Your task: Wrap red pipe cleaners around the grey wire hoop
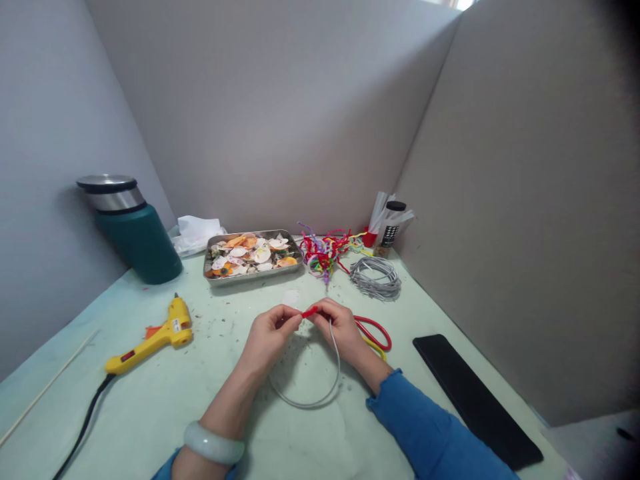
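Note:
My left hand [270, 337] and my right hand [336, 328] meet above the pale green table [150, 413], fingers pinched together on a short red fuzzy strip [310, 311]. A thin grey wire [327, 393] curves down from between my hands in a loop toward me. My left wrist wears a pale bangle [214, 445]. My right arm is in a blue sleeve [430, 433]. Red-handled scissors [376, 332] lie just right of my right hand, partly hidden by it.
A yellow glue gun [155, 337] with a black cord lies at the left. At the back stand a green flask [133, 230], a metal tray [210, 275] of shells, colourful fuzzy wires [325, 252], a grey wire coil [376, 277] and a small bottle [391, 228]. A black slab [470, 393] lies right.

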The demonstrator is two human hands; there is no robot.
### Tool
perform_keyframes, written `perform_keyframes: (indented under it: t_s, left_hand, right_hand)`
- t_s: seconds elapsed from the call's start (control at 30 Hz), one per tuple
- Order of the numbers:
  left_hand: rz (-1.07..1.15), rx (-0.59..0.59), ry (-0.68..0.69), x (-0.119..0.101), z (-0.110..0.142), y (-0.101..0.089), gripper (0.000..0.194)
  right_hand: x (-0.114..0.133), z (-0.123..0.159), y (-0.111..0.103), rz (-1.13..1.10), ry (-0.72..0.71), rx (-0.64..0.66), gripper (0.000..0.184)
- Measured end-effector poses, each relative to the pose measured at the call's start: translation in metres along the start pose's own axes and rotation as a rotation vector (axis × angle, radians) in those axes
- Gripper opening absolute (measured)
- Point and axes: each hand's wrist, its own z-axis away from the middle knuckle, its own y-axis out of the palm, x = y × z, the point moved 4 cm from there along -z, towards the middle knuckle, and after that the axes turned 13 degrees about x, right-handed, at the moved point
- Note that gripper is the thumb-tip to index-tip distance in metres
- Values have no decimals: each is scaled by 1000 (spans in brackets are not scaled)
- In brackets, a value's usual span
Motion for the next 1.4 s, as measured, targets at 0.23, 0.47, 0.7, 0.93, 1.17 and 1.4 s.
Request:
perform_keyframes:
  t_s: [0.23,0.47,0.7,0.93,1.17,1.4]
  left_hand:
    - [178,114,-165,6,0,6,34]
    - [353,289,-250,11,5,13,39]
    - [504,293,-253,15,3,12,32]
    - [649,373,-261,17,4,14,19]
    - [743,357,-279,20,3,15,11]
    - [777,315,-298,22,3,16,17]
  right_hand:
    - [-4,-1,-2,83,-105,-76,5]
    - [-6,0,-5,135,-103,-102,19]
    - [9,3,-9,102,-162,-90,24]
    - [16,5,-6,-20,-197,39,16]
    - [19,5,-6,-44,-207,49,15]
    - [18,5,-7,-55,-177,31,9]
